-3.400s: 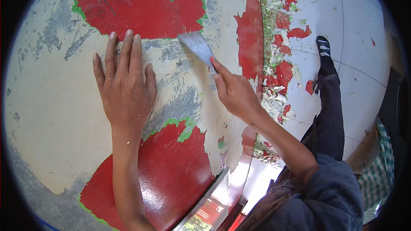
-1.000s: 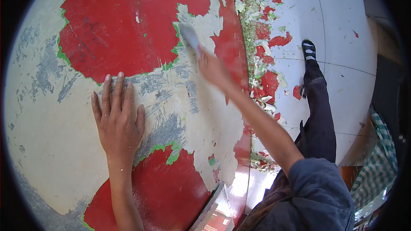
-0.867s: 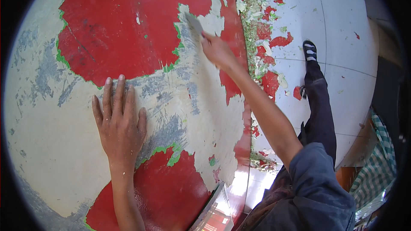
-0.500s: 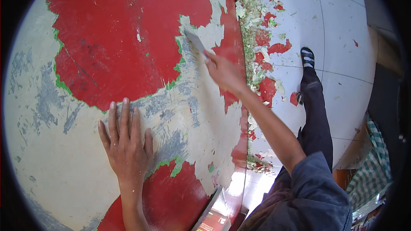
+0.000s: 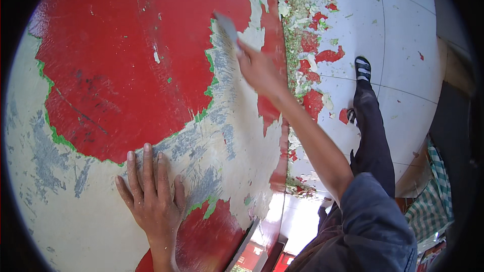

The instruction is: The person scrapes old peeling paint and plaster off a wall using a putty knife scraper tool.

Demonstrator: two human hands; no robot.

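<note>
A broad surface coated in red paint (image 5: 126, 60) has large stripped patches of a cream and grey layer (image 5: 96, 226), with ragged green edges between. My right hand (image 5: 261, 74) is closed around a scraper (image 5: 227, 26) with a flat grey blade. Its tip lies at the far end of a stripped strip, against the edge of the red paint. The handle is mostly hidden in my fist. My left hand (image 5: 157, 206) lies flat on the stripped area, fingers apart, fingertips just by the lower border of the big red patch.
Red, cream and green paint flakes (image 5: 311, 45) litter the pale tiled floor (image 5: 348, 25) along the surface's right edge. My sandalled foot (image 5: 363, 68) stands on the tiles. A green-and-white checked cloth (image 5: 428, 211) hangs at the lower right.
The scraper in my right hand has moved farther away, up to the red paint's edge. My left hand stays flat against the surface; the view has shifted slightly.
</note>
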